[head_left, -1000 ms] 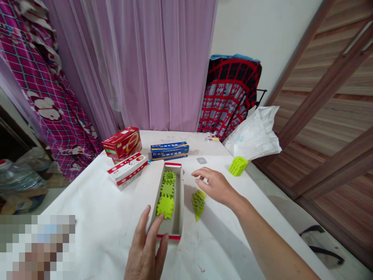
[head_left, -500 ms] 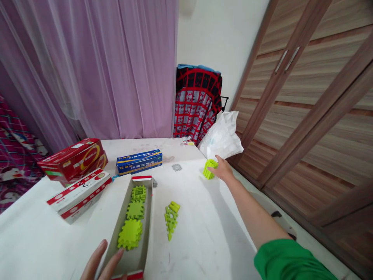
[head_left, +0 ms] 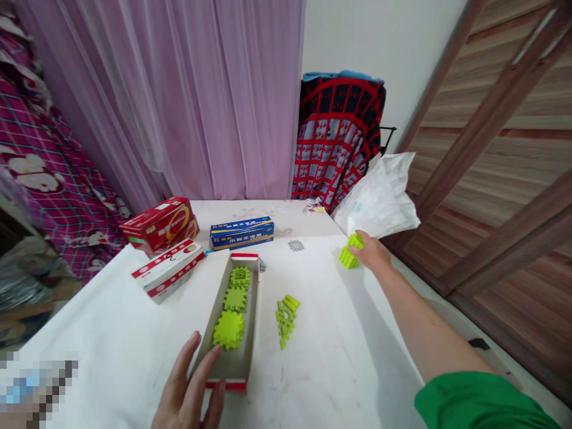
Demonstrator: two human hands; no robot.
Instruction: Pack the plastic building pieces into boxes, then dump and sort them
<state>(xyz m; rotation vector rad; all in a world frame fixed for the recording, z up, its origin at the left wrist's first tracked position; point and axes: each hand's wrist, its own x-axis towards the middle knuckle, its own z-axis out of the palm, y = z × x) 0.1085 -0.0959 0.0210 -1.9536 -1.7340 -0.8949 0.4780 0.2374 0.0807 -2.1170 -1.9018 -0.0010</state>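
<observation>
My right hand (head_left: 374, 253), arm stretched out to the far right of the table, has its fingers closed on yellow-green toothed blocks (head_left: 348, 257); the upper block sits tilted over the lower ones. My left hand (head_left: 190, 387) is spread over the near left corner of a long open cardboard box (head_left: 253, 310), fingers apart. One fingertip is close to a yellow-green gear-edged block (head_left: 229, 329) inside; whether it touches I cannot tell. Two more such blocks lie behind it in a row. Right of the box lie small flat yellow-green pieces (head_left: 286, 322).
A blue box (head_left: 242, 233), a white-and-red box (head_left: 168, 269) and red boxes (head_left: 161, 223) stand at the back left. A grey toothed piece (head_left: 295, 245) lies mid-table. At the far right edge is a white plastic bag (head_left: 379, 199), near a wooden wardrobe (head_left: 496, 173).
The view has swung left, so everything sits further right in the picture. The upper block under my right hand has tilted against the lower ones. More of my left hand shows.
</observation>
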